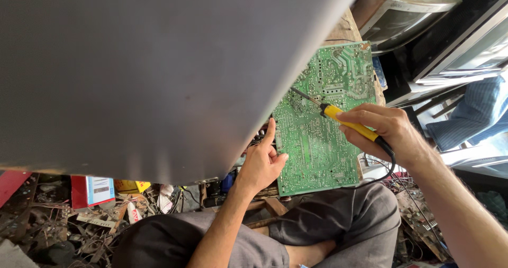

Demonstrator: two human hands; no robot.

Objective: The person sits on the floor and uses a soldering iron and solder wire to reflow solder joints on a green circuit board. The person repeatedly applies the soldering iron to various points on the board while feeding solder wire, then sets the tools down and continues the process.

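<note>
A big green circuit board (317,125) is seen in the middle right of the frame, tilted up on its edge. Its left edge is touched by the left hand (263,162), with the pointing finger stretched up and the other fingers curled against the board. A yellow soldering iron (349,124) is gripped tightly by the right hand (383,130), and its thin tip is laid on the board. A wide grey panel (159,72) fills the upper left. Scrap parts (79,215) are piled at the lower left.
</note>
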